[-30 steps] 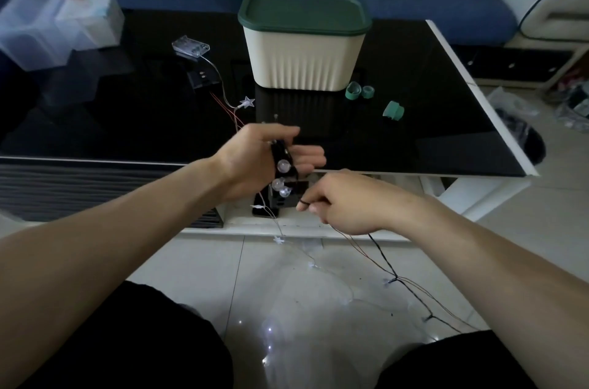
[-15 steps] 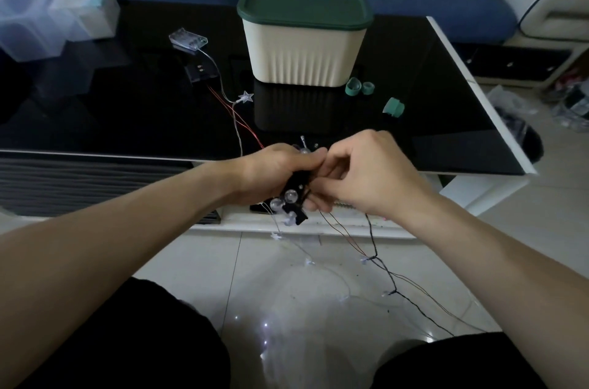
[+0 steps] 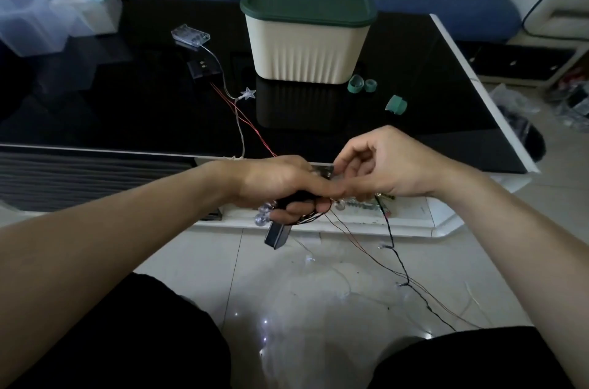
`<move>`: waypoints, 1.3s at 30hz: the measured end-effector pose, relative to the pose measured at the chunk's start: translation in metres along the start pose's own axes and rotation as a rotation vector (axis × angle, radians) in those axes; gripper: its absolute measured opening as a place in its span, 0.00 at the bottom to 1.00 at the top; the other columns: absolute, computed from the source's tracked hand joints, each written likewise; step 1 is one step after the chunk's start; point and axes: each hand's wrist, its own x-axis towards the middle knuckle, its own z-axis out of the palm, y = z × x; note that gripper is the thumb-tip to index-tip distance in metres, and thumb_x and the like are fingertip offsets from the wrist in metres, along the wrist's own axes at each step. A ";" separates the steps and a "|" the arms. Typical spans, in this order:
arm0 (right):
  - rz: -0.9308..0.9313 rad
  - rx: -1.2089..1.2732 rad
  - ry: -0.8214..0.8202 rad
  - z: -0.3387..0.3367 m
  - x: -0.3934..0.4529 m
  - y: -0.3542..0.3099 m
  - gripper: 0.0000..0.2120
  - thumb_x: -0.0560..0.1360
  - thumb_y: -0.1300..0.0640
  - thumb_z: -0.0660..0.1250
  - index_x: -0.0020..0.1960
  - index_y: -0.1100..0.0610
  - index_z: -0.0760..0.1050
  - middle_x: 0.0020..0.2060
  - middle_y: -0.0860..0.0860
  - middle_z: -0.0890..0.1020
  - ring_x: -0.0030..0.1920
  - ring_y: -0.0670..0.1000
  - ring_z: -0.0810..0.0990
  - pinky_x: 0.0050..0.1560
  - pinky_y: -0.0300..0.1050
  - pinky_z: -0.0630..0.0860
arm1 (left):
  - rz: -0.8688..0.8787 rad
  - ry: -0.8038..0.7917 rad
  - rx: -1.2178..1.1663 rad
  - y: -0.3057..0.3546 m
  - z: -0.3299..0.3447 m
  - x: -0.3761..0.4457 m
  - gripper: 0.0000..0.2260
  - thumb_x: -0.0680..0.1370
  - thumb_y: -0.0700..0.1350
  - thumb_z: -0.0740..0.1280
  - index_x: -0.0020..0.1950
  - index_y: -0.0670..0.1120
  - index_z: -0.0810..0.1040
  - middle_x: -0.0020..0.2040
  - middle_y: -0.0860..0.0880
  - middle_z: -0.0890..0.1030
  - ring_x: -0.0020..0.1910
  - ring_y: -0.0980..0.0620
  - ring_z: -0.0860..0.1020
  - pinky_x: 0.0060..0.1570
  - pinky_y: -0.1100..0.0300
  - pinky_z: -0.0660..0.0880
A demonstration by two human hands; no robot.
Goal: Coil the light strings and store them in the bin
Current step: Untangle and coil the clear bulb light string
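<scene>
Left hand (image 3: pixel 280 184) grips black battery box (image 3: pixel 278 235) wound with light string (image 3: pixel 393 256) — right hand (image 3: pixel 382 165) pinches wire at its 9 o'clock; lidded bin (image 3: pixel 306 38) on table (image 3: pixel 127 108), 12 o'clock.

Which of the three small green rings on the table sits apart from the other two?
The green ring nearest the table's right edge lies alone, closer to the person. The other two sit together beside the cream bin.

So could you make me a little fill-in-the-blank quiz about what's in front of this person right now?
1. The cream bin has a ____ lid.
2. The bin's lid is ____, not off.
3. The left hand grips a ____ battery box wound with wire.
4. The clear star light lies on the ____.

Missing: green; on; black; table
</scene>
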 end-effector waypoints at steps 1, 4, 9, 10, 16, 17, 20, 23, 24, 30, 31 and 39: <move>0.016 0.015 -0.048 -0.003 -0.001 0.002 0.21 0.59 0.51 0.81 0.49 0.56 0.83 0.39 0.54 0.85 0.35 0.46 0.83 0.38 0.38 0.80 | 0.003 0.016 0.025 0.001 0.001 0.000 0.19 0.81 0.53 0.64 0.34 0.43 0.72 0.24 0.46 0.63 0.19 0.50 0.61 0.26 0.61 0.63; 0.019 -0.065 -0.074 -0.005 0.000 0.007 0.14 0.64 0.57 0.82 0.48 0.54 0.84 0.42 0.53 0.87 0.39 0.47 0.84 0.45 0.41 0.81 | 0.026 0.086 0.036 0.001 0.002 0.001 0.22 0.81 0.50 0.63 0.28 0.46 0.67 0.24 0.48 0.59 0.19 0.51 0.59 0.27 0.56 0.56; 0.031 -0.154 -0.005 0.000 0.002 0.007 0.05 0.73 0.53 0.76 0.45 0.52 0.81 0.43 0.49 0.86 0.46 0.48 0.84 0.51 0.43 0.79 | 0.062 0.186 -0.103 0.002 -0.001 0.001 0.21 0.80 0.50 0.63 0.28 0.47 0.65 0.23 0.50 0.58 0.19 0.52 0.59 0.24 0.60 0.57; 0.046 -0.168 -0.001 -0.001 0.001 0.008 0.06 0.73 0.52 0.76 0.45 0.52 0.80 0.43 0.50 0.86 0.45 0.50 0.84 0.50 0.45 0.79 | 0.067 0.219 -0.142 0.002 -0.002 0.001 0.20 0.81 0.49 0.62 0.30 0.46 0.65 0.24 0.50 0.58 0.19 0.52 0.59 0.23 0.60 0.57; 0.121 -0.042 0.008 -0.011 -0.005 0.011 0.07 0.75 0.54 0.74 0.49 0.57 0.80 0.36 0.53 0.85 0.36 0.48 0.83 0.40 0.40 0.78 | 0.119 0.394 -0.366 -0.001 -0.007 0.004 0.17 0.82 0.48 0.62 0.34 0.46 0.69 0.25 0.51 0.59 0.20 0.53 0.60 0.22 0.62 0.56; 0.142 0.012 -0.005 -0.012 -0.005 0.011 0.07 0.76 0.56 0.74 0.50 0.58 0.81 0.35 0.54 0.84 0.36 0.48 0.82 0.40 0.40 0.79 | 0.133 0.408 -0.417 0.000 -0.007 0.005 0.16 0.82 0.48 0.61 0.34 0.46 0.69 0.25 0.51 0.59 0.20 0.53 0.60 0.22 0.62 0.56; 0.205 0.146 -0.029 -0.013 -0.006 0.013 0.10 0.77 0.55 0.72 0.54 0.61 0.80 0.35 0.53 0.82 0.34 0.50 0.82 0.37 0.43 0.80 | 0.179 0.451 -0.546 0.004 -0.005 0.006 0.16 0.82 0.48 0.61 0.35 0.46 0.68 0.24 0.52 0.61 0.20 0.54 0.61 0.21 0.64 0.59; 0.242 0.120 -0.014 -0.013 -0.006 0.020 0.16 0.77 0.48 0.69 0.53 0.62 0.80 0.38 0.56 0.83 0.32 0.50 0.80 0.35 0.45 0.80 | 0.218 0.559 -0.660 0.007 -0.010 0.006 0.16 0.82 0.48 0.61 0.35 0.47 0.68 0.25 0.52 0.62 0.21 0.53 0.62 0.21 0.63 0.62; 0.230 0.093 0.004 -0.014 -0.006 0.022 0.17 0.77 0.47 0.69 0.51 0.61 0.80 0.38 0.56 0.84 0.31 0.49 0.79 0.36 0.45 0.79 | 0.230 0.598 -0.710 0.007 -0.013 0.005 0.16 0.81 0.48 0.61 0.34 0.47 0.68 0.25 0.52 0.63 0.21 0.53 0.62 0.22 0.63 0.62; 0.108 0.045 0.254 -0.015 -0.002 0.027 0.11 0.79 0.49 0.68 0.47 0.56 0.83 0.30 0.48 0.82 0.28 0.43 0.75 0.34 0.40 0.73 | 0.300 0.697 -0.878 0.008 -0.029 -0.008 0.13 0.80 0.47 0.60 0.35 0.48 0.68 0.29 0.50 0.71 0.26 0.52 0.71 0.28 0.62 0.68; 0.094 0.034 0.272 -0.015 -0.001 0.026 0.10 0.79 0.49 0.68 0.46 0.55 0.83 0.29 0.48 0.82 0.28 0.43 0.75 0.35 0.39 0.73 | 0.303 0.698 -0.881 0.008 -0.029 -0.010 0.13 0.79 0.48 0.60 0.35 0.47 0.68 0.31 0.49 0.73 0.28 0.51 0.74 0.30 0.61 0.68; -0.030 -0.172 0.084 0.019 0.002 0.003 0.08 0.74 0.52 0.76 0.38 0.54 0.85 0.26 0.44 0.82 0.26 0.39 0.76 0.31 0.31 0.70 | 0.292 0.543 -0.940 0.012 -0.023 -0.012 0.12 0.80 0.48 0.56 0.39 0.43 0.69 0.55 0.30 0.81 0.54 0.36 0.83 0.55 0.51 0.78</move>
